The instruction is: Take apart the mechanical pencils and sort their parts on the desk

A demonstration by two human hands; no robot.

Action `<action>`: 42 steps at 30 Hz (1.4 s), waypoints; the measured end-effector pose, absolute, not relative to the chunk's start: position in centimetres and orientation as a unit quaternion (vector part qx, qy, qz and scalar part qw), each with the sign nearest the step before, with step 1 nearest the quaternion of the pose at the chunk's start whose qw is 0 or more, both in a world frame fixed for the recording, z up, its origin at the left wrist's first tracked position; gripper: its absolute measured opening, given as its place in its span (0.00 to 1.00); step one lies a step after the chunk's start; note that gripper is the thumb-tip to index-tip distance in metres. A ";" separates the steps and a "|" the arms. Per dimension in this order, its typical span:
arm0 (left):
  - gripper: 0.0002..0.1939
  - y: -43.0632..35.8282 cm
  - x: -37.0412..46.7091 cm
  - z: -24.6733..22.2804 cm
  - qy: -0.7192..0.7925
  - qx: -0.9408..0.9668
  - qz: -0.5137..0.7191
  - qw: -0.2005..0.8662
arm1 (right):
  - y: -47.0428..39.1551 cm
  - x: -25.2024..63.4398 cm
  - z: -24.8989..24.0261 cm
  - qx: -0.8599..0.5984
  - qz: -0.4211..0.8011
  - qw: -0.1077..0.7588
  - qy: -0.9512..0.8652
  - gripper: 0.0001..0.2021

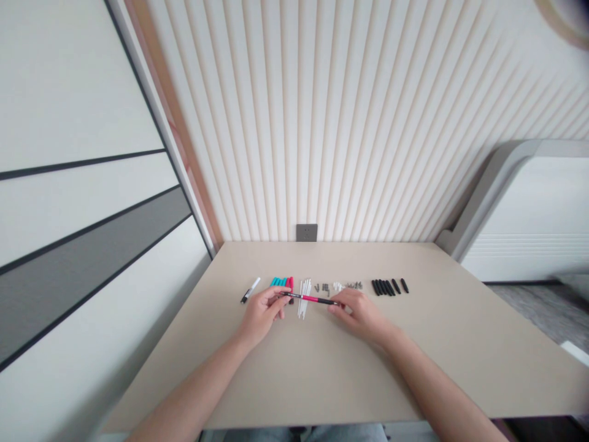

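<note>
Held level between both hands over the table is a black and pinkish-red pen [310, 299]. My left hand [263, 312] grips its left end between thumb and fingers. At the other end, my right hand [356, 310] pinches the pen's tip, which the fingertips partly hide. Just behind the pen lies a bundle of thin white sticks that look like refills [304, 288]. Teal pen barrels [278, 281] and pinkish-red barrels [289, 282] lie beside my left hand, partly covered by it. Small grey parts [326, 286] and small white parts [338, 286] sit behind my right hand.
A white and black pen [251, 290] lies at the left. Several black pen parts [383, 287] are lined up on the right of the beige table [313, 368]. Behind the table stands a ribbed wall with a dark socket [306, 232]; a white panelled surface [92, 245] borders the left.
</note>
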State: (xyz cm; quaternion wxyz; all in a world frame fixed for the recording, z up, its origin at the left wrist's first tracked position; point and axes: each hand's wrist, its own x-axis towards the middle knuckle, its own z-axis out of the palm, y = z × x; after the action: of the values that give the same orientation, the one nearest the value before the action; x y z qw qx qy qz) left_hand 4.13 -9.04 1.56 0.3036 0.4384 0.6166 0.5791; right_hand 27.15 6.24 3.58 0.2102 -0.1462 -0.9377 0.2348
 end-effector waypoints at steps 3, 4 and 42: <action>0.15 -9.0 4.2 1.9 0.616 0.417 0.597 0.300 | 8.0 28.1 3.6 -0.222 0.212 0.258 -0.916 0.16; 0.15 -9.0 4.2 2.0 0.615 0.411 0.602 0.300 | 8.7 28.4 3.5 -0.256 0.192 0.265 -0.910 0.16; 0.14 -9.1 4.7 3.0 0.584 0.385 0.629 0.339 | 7.2 26.3 2.2 -0.259 0.492 0.349 -0.754 0.17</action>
State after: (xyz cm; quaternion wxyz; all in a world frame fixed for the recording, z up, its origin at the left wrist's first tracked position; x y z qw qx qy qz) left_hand 4.73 -9.05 2.97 0.3392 0.3852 0.5837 0.6292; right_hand 26.25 7.18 2.23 0.3493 -0.2588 -0.7542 0.4922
